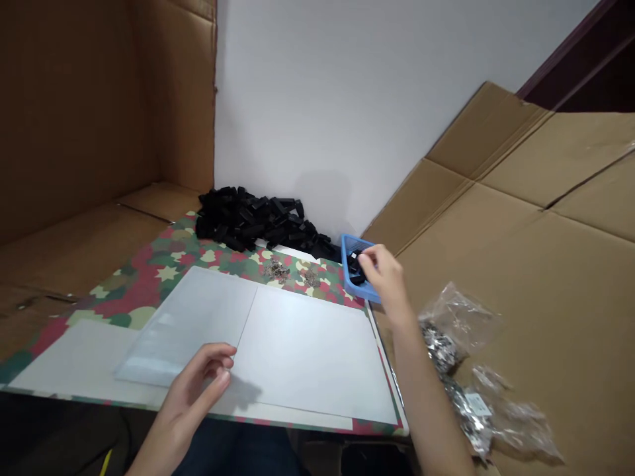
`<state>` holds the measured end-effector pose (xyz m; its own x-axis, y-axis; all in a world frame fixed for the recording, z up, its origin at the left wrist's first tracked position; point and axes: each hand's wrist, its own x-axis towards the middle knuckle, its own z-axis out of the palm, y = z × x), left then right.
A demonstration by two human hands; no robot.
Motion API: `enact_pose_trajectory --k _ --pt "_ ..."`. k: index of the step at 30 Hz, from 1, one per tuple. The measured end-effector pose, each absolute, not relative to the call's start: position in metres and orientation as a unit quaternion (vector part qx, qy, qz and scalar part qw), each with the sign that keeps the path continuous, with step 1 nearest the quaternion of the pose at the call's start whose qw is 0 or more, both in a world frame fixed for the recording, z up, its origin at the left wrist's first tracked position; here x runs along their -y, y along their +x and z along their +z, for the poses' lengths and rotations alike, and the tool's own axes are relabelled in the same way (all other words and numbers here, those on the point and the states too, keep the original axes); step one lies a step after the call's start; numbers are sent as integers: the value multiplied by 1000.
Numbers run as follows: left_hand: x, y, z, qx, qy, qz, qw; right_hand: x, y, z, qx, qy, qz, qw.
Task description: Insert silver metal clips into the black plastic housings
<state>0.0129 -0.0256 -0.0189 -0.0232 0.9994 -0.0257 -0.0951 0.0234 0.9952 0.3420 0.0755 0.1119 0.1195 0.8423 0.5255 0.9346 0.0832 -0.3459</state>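
Note:
My left hand hovers over the near edge of the white sheets, its fingers curled and the thumb held apart, with nothing between them. Beneath it lie a white sheet and a translucent plastic sheet, side by side. My right hand reaches over the rim of a small blue basket. Its thumb and fingers are drawn together beside some black plastic parts inside. Whether a part is pinched in the fingertips is hidden.
A heap of black plastic pieces lies against the wall. Two small piles of metal bits sit on the camouflage-patterned cloth. On the right, clear bags of shiny metal parts rest on cardboard.

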Motion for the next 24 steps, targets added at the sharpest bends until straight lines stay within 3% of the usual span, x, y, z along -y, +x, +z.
enact_pose_trajectory --k 5,8,18,24 --pt "32 10 -17 -492 462 530 513 -163 316 62 688 -691 80 208" --pt "39 2 -17 -491 459 535 512 -206 311 47 667 -712 119 183" --pt "48 -14 -16 -485 444 565 499 -229 299 43 654 -697 133 263" --pt "43 -5 -19 -469 442 542 539 -143 296 22 720 -618 153 278"
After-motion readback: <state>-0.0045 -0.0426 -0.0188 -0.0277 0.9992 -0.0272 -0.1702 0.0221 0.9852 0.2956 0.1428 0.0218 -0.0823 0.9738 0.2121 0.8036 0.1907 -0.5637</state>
